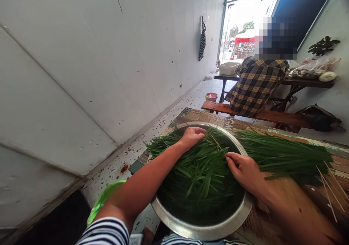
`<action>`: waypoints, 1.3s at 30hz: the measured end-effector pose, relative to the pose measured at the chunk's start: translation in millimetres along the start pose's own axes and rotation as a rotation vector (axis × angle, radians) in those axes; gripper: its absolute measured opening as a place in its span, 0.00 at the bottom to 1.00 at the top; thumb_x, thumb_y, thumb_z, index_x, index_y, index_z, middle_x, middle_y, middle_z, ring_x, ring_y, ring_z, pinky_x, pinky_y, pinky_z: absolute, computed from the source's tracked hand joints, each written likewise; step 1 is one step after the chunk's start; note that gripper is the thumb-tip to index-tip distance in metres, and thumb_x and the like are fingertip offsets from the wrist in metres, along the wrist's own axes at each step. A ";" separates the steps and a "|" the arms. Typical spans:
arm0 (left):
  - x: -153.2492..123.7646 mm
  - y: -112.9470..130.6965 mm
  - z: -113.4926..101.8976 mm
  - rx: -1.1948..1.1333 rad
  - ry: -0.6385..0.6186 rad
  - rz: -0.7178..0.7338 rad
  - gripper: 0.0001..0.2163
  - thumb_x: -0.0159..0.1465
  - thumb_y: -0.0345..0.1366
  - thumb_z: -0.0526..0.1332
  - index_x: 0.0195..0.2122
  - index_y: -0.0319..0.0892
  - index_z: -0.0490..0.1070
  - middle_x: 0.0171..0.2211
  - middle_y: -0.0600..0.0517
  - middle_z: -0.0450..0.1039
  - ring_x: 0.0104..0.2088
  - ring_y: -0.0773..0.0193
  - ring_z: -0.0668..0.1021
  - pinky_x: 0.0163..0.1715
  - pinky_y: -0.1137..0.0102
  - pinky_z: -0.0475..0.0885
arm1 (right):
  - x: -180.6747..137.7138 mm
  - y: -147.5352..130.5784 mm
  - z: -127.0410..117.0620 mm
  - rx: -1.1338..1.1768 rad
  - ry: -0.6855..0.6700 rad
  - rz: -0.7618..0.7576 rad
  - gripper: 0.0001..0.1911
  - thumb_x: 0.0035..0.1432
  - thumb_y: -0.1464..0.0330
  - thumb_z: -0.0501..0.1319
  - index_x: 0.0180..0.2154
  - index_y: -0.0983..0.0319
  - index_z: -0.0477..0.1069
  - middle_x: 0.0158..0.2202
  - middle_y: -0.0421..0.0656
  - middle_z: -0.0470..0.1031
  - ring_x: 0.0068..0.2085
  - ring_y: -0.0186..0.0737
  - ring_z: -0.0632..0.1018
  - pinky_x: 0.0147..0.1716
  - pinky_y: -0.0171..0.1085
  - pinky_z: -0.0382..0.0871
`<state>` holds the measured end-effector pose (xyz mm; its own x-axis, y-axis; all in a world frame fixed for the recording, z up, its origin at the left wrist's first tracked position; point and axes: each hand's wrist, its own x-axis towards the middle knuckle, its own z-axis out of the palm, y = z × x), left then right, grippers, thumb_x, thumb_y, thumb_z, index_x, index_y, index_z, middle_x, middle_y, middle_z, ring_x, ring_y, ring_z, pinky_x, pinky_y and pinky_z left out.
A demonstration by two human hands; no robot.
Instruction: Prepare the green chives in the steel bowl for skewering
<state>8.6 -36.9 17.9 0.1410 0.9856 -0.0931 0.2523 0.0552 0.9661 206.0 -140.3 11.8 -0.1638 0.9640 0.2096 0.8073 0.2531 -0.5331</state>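
Note:
A wide steel bowl [201, 234] in front of me holds many long, flat green leaves that look like garlic chives [201, 172]. Above its far side my left hand [192, 137] is closed, thumb and fingers pinching some of the leaves. My right hand [242, 167], over the bowl's right rim, pinches the near end of a thin bamboo skewer [216, 140]. The skewer slants up and left toward my left fingertips, among the leaves. How the leaves sit on its tip is too small to tell.
A thick bundle of chives [291, 154] lies on the wooden table [289, 192] right of the bowl, with loose skewers [331, 190] nearby. More skewers [252, 221] lie by the bowl's lower right. A person in a plaid shirt [256, 85] sits ahead on a bench [283, 117].

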 end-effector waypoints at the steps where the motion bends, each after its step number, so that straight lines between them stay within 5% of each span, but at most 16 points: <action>1: 0.3 -0.3 0.0 -0.001 -0.001 0.004 0.11 0.51 0.29 0.63 0.36 0.34 0.77 0.26 0.50 0.76 0.24 0.71 0.72 0.27 0.76 0.67 | 0.3 0.1 0.1 0.001 0.001 -0.004 0.19 0.57 0.62 0.49 0.39 0.61 0.75 0.29 0.42 0.79 0.24 0.36 0.75 0.24 0.33 0.63; 25: -0.1 -3.4 2.7 0.126 0.068 0.161 0.11 0.50 0.36 0.63 0.32 0.34 0.78 0.27 0.48 0.77 0.27 0.67 0.74 0.30 0.74 0.68 | -1.1 2.4 0.8 0.006 -0.001 -0.008 0.19 0.58 0.62 0.49 0.40 0.61 0.75 0.29 0.42 0.79 0.25 0.36 0.76 0.25 0.33 0.63; 39: -6.3 -2.8 7.6 0.296 0.086 0.347 0.09 0.54 0.31 0.60 0.32 0.37 0.78 0.27 0.50 0.77 0.28 0.66 0.75 0.32 0.74 0.68 | -0.5 1.8 1.5 -0.015 0.023 -0.044 0.19 0.58 0.63 0.49 0.40 0.60 0.76 0.31 0.43 0.80 0.26 0.38 0.77 0.26 0.34 0.66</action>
<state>14.3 -44.5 13.9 0.1888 0.9482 0.2555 0.4687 -0.3156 0.8250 206.6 -140.2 9.6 -0.1859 0.9499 0.2514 0.8080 0.2934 -0.5110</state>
